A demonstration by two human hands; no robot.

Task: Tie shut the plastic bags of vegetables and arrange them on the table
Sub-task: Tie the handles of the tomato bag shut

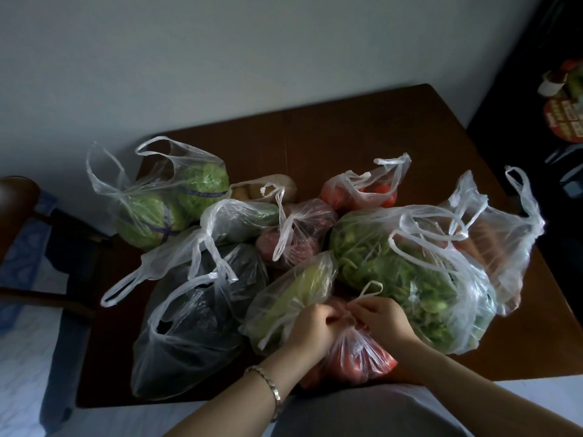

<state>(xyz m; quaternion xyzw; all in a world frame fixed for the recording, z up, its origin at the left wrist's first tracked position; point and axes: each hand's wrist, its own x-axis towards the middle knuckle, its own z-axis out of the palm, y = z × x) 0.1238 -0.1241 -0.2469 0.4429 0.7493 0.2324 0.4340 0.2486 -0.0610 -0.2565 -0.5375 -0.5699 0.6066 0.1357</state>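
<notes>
— Grip status?
— My left hand (310, 326) and right hand (383, 320) both pinch the handles (369, 290) of the red-vegetable bag (359, 357).
— Location?
— Near edge of the table (347, 137), touching the bag of greens (410, 272).

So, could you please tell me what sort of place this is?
Most likely a room in a home, perhaps a dining corner: a wooden table against a plain wall, a wooden chair beside it, and plastic bags of vegetables heaped on top.
</notes>
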